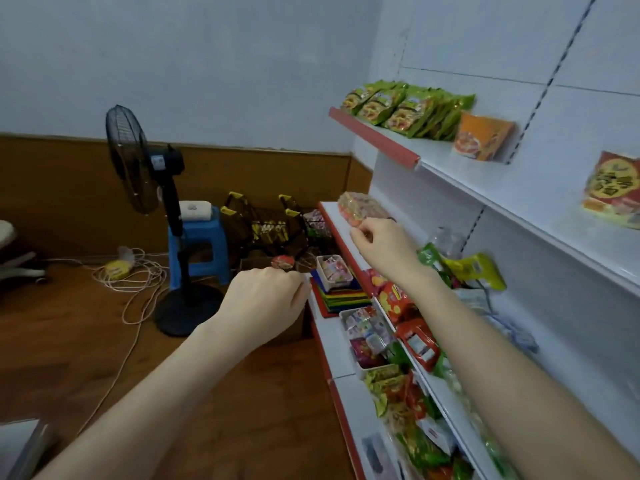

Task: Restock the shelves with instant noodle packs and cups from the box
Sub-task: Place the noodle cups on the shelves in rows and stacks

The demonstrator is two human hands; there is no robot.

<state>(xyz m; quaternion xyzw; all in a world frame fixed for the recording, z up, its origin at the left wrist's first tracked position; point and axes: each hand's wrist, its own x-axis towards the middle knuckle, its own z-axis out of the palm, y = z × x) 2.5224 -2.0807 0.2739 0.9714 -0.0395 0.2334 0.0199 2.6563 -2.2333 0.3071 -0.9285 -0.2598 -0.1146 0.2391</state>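
A pink-orange noodle pack lies at the far end of the middle shelf. My right hand pinches its near edge. My left hand hovers lower, by the shelf's corner, with fingers loosely curled and nothing seen in it. Just beyond it stands the cardboard box on the floor, with a red-lidded noodle cup showing in it. On the top shelf stand green noodle packs, an orange cup and a red-yellow pack.
Lower shelves hold snack packs and white trays of sweets. A black standing fan, a blue stool, wire baskets and loose cables occupy the wooden floor to the left.
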